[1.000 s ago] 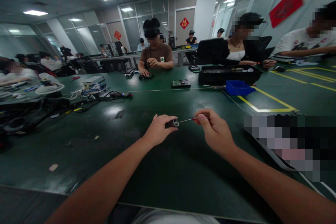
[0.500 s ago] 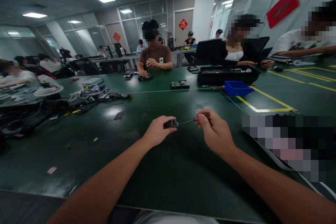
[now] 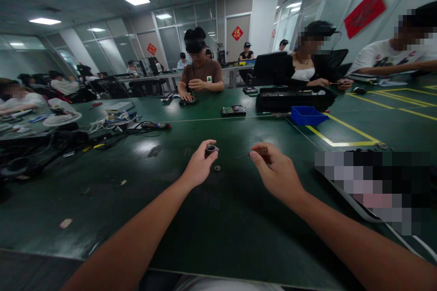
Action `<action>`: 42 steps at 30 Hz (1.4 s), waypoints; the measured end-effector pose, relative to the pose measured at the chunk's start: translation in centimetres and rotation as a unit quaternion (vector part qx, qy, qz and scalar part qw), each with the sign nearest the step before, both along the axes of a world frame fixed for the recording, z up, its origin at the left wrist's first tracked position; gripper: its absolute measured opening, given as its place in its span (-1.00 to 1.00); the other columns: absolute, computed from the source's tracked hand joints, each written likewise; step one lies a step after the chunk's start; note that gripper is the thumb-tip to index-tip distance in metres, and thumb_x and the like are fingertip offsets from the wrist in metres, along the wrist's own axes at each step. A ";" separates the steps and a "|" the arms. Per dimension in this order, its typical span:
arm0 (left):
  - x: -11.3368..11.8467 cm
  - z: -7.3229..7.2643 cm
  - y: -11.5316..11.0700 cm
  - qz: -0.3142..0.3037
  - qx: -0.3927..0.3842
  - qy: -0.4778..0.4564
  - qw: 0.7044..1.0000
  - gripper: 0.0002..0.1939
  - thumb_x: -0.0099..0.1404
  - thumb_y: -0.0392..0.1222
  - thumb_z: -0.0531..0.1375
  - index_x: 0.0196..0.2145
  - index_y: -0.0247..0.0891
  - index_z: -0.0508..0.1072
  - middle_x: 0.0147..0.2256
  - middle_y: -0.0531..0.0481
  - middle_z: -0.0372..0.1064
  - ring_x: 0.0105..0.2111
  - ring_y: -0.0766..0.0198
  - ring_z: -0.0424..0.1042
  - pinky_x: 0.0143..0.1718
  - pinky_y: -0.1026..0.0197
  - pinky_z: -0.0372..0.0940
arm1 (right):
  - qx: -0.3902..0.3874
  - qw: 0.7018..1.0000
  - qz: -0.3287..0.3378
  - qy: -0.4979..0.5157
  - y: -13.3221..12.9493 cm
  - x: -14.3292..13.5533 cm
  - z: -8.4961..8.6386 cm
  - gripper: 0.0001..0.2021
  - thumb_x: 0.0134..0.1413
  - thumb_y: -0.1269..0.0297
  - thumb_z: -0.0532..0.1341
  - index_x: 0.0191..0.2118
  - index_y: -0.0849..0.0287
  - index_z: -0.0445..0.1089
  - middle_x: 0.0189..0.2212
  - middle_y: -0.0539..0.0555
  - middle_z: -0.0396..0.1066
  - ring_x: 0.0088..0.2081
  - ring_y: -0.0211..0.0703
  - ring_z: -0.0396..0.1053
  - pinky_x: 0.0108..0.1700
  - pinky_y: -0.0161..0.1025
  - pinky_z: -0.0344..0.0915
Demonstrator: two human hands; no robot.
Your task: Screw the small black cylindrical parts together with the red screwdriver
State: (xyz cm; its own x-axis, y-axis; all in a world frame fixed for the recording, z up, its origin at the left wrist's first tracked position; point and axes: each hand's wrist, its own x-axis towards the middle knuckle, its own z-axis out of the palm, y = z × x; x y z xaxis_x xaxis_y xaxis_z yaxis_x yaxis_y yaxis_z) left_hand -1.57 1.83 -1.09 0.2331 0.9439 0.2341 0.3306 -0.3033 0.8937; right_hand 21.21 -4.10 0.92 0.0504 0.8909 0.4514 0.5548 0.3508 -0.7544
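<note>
My left hand (image 3: 201, 163) is closed around a short black cylinder (image 3: 210, 149), whose round open end with a light rim faces me. Just below those fingers a small round grey part (image 3: 217, 168) shows over the green tabletop. To the right, my right hand (image 3: 275, 166) grips a screwdriver (image 3: 243, 156) by its reddish handle, mostly hidden in the fingers. Its thin metal shaft points left toward the cylinder, and a gap separates the two.
A blue bin (image 3: 309, 115) stands by a black tray (image 3: 295, 100) at the back right. A circuit board (image 3: 233, 110) lies ahead. Tangled cables (image 3: 118, 120) are at the left. A co-worker (image 3: 201, 72) sits opposite; a blurred-out object (image 3: 368, 191) lies right.
The small round part has come away from the cylinder's end and is now below my left hand. The cylinder has tilted up and moved left; the screwdriver tip no longer touches it.
</note>
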 end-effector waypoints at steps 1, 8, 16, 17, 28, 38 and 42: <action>-0.2 0.2 0.0 0.003 -0.008 0.009 1.000 -0.67 0.38 -0.17 0.10 0.08 -0.21 0.30 -0.09 -0.08 0.42 -0.16 0.24 0.45 -0.08 0.16 0.35 | -0.004 1.000 0.002 -0.004 0.0 0.0 0.0 -0.78 0.28 0.09 0.15 -0.10 0.09 0.40 -0.28 0.10 0.54 -0.27 -0.02 0.51 -0.27 -0.11 0.37; -0.7 1.8 -0.8 -0.056 0.097 0.261 0.959 -0.82 0.35 -0.11 0.15 -0.21 -0.20 0.50 -0.22 -0.03 0.48 -0.21 0.16 0.44 -0.14 0.12 0.32 | -0.011 1.000 0.016 -0.023 0.0 0.0 0.0 -0.79 0.29 0.13 0.14 -0.10 0.11 0.40 -0.27 0.11 0.54 -0.25 -0.03 0.51 -0.22 -0.10 0.38; -0.7 0.4 -0.4 -0.069 0.094 0.435 0.893 -0.63 0.39 0.01 0.10 0.07 -0.08 0.46 -0.02 -0.05 0.46 -0.05 0.04 0.44 -0.07 0.03 0.33 | -0.009 0.997 0.052 -0.055 -0.2 -0.2 0.0 -0.81 0.28 0.18 0.14 -0.10 0.11 0.42 -0.25 0.09 0.56 -0.24 -0.06 0.52 -0.26 -0.15 0.40; -0.7 0.3 -0.3 -0.069 0.091 0.445 0.888 -0.63 0.39 0.04 0.11 0.06 -0.08 0.47 -0.03 -0.05 0.46 -0.06 0.03 0.44 -0.09 0.03 0.33 | -0.010 0.997 0.057 -0.060 -0.3 -0.2 0.0 -0.81 0.28 0.18 0.15 -0.09 0.11 0.43 -0.25 0.08 0.56 -0.25 -0.06 0.52 -0.27 -0.16 0.40; -0.7 0.3 -0.1 -0.028 0.052 0.344 0.937 -0.74 0.35 0.04 0.17 -0.17 -0.16 0.50 -0.18 -0.02 0.51 -0.19 0.11 0.46 -0.22 0.12 0.27 | -0.010 0.992 0.083 -0.096 -0.2 -0.3 -0.2 -0.80 0.29 0.18 0.18 -0.08 0.08 0.48 -0.25 0.06 0.58 -0.26 -0.10 0.53 -0.27 -0.19 0.41; -2.5 1.7 1.7 0.088 -0.037 0.008 0.995 -0.70 0.25 0.04 0.23 -0.22 -0.25 0.53 -0.43 0.02 0.37 -0.51 0.33 0.27 -0.47 0.28 0.14 | -0.016 0.991 0.090 -0.094 -0.4 -0.2 0.1 -0.82 0.31 0.20 0.14 -0.08 0.08 0.45 -0.24 0.06 0.56 -0.24 -0.09 0.52 -0.26 -0.18 0.39; -4.4 3.1 2.2 0.143 -0.063 -0.130 0.979 -0.68 0.11 -0.02 0.34 -0.28 -0.30 0.46 -0.52 0.09 0.24 -0.57 0.40 0.20 -0.56 0.35 0.04 | -0.021 0.991 0.094 -0.091 -0.2 -0.2 -0.1 -0.81 0.32 0.21 0.14 -0.08 0.08 0.44 -0.23 0.07 0.56 -0.22 -0.09 0.51 -0.24 -0.17 0.39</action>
State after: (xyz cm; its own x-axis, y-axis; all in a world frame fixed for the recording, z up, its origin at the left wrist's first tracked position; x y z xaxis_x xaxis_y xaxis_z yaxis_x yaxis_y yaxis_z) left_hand -5.93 3.98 1.98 -0.0963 0.9870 0.1289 0.1421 -0.1145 0.9832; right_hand 21.04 -4.30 0.85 -0.1967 0.8952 0.4000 0.6115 0.4309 -0.6636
